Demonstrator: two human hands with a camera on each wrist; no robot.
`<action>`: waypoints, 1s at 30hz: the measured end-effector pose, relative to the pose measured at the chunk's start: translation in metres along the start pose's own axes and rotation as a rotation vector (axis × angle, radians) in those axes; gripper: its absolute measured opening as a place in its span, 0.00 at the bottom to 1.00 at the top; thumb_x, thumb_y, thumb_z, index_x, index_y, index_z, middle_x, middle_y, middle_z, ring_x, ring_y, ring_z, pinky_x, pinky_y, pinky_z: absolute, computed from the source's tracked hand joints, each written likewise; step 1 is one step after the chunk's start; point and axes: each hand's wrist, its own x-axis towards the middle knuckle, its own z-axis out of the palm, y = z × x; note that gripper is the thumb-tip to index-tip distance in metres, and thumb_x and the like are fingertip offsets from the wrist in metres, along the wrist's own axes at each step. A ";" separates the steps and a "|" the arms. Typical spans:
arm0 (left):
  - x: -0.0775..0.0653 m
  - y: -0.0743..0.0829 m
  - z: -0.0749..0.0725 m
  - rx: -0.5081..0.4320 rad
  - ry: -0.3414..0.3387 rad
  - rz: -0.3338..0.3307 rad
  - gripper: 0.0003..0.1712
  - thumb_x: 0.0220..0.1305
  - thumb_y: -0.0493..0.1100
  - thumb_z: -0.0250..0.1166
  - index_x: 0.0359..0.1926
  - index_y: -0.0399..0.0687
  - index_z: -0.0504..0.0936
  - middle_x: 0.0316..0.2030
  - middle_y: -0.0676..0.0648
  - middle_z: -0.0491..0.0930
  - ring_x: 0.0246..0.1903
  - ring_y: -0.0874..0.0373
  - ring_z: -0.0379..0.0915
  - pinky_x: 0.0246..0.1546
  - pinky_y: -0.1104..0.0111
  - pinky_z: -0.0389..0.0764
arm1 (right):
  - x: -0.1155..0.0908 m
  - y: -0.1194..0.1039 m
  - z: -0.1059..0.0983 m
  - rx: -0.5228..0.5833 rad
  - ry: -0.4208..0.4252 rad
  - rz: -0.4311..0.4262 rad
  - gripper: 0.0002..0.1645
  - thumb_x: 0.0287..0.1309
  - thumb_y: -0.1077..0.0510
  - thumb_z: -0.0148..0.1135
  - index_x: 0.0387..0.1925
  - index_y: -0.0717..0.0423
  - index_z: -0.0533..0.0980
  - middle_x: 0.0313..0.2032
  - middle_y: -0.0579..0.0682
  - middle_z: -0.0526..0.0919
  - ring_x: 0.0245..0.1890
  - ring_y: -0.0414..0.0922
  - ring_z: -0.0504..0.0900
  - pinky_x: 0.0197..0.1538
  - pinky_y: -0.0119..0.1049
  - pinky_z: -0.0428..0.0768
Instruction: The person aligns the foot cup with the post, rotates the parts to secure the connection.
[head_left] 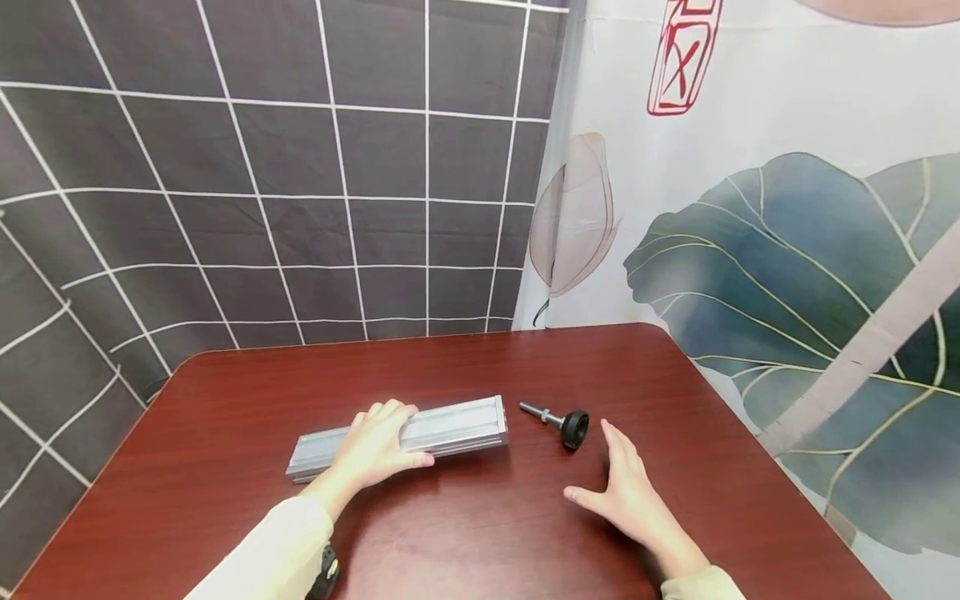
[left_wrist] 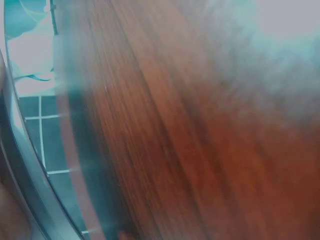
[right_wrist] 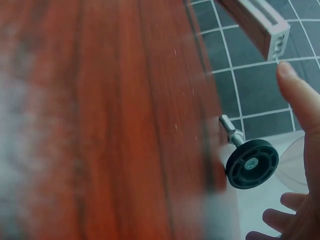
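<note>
A silver aluminium profile bar [head_left: 461, 423] lies across the middle of the table, its grooved end turned to the right. My left hand [head_left: 375, 448] grips the bar from above, with the fingers over its far side and the thumb along its near side. Just right of the bar's end lies a levelling foot [head_left: 574, 429] with a black round base, a threaded stud and a nut. My right hand [head_left: 628, 493] is close to the black base, thumb and fingers spread apart and holding nothing. In the right wrist view, the levelling foot [right_wrist: 251, 164] shows its ribbed underside toward the hand.
The red-brown wooden table [head_left: 465, 533] has rounded far corners. Behind it hangs a dark cloth with a white grid [head_left: 382, 150], and at the right a white curtain [head_left: 615, 67] printed with large leaves. A dark band [head_left: 324, 575] sits at the left wrist.
</note>
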 end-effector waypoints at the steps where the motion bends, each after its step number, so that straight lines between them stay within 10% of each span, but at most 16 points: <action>1: -0.001 0.001 -0.001 -0.005 0.001 0.002 0.43 0.36 0.68 0.72 0.51 0.48 0.77 0.45 0.51 0.75 0.46 0.52 0.68 0.44 0.55 0.66 | 0.001 0.001 0.000 0.006 0.004 -0.002 0.65 0.39 0.41 0.74 0.68 0.66 0.48 0.66 0.67 0.52 0.64 0.63 0.51 0.60 0.61 0.56; 30: -0.039 0.033 -0.035 -0.182 0.011 -0.036 0.44 0.34 0.63 0.74 0.53 0.46 0.76 0.47 0.51 0.74 0.47 0.53 0.67 0.47 0.55 0.66 | 0.035 0.009 -0.007 0.026 -0.032 0.084 0.68 0.41 0.45 0.74 0.69 0.68 0.40 0.63 0.75 0.49 0.63 0.68 0.51 0.59 0.63 0.56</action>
